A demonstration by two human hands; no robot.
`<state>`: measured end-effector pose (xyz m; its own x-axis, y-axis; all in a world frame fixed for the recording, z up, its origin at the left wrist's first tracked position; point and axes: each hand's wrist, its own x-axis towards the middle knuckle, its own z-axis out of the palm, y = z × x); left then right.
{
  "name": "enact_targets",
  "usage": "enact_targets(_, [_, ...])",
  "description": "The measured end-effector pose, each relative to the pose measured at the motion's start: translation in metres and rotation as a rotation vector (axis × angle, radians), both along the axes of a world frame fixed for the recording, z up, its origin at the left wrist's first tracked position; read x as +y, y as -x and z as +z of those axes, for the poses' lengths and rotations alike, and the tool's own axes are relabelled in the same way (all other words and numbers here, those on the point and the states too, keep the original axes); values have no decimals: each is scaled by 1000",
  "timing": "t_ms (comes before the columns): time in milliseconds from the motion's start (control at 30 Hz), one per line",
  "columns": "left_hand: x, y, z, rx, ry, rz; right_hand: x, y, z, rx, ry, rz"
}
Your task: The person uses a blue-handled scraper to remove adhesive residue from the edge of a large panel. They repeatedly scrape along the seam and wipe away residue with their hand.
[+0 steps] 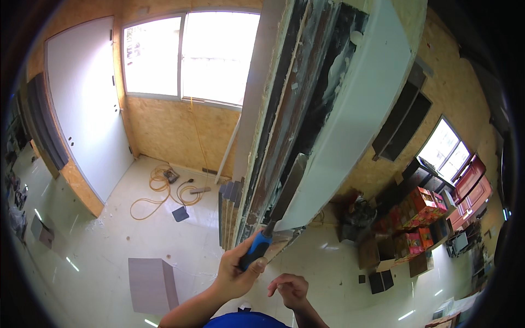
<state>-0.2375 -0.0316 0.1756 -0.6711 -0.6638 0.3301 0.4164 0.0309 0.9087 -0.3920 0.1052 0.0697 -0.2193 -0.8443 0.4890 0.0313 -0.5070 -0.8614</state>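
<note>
My left hand (236,273) is wrapped round the blue and black handle of a tool (288,191) with a long, flat, dark blade. The blade points up and away, lying along the edge of a tall upright panel assembly (298,104). Dark strips, brown layers and whitish smears show on that edge, and a smooth pale face (355,109) runs down its right side. Just right of the handle, below the panel's lower end, my right hand (290,288) hovers with loosely bent fingers and nothing in it.
A white door (90,104) and a bright window (191,57) stand at the left. Yellow cord (158,188) lies coiled on the floor, with a grey-brown board (150,285) nearer me. Cardboard boxes (421,208) are stacked at the right, beside a pink panel (471,194).
</note>
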Motion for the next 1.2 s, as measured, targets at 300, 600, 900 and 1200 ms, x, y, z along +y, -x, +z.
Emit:
enact_targets(300, [1,-4,11,-6,-14,-7,-1,-1,2,38,14,12])
enact_targets(600, [-1,2,19,8,24,25,4,1,4,21,14,10])
enact_targets(900, [2,5,27,39,63,89,5,7,2,41,30,4])
enact_targets(1200, [8,-4,46,3,-33,-31,-1,4,4,3,52,45])
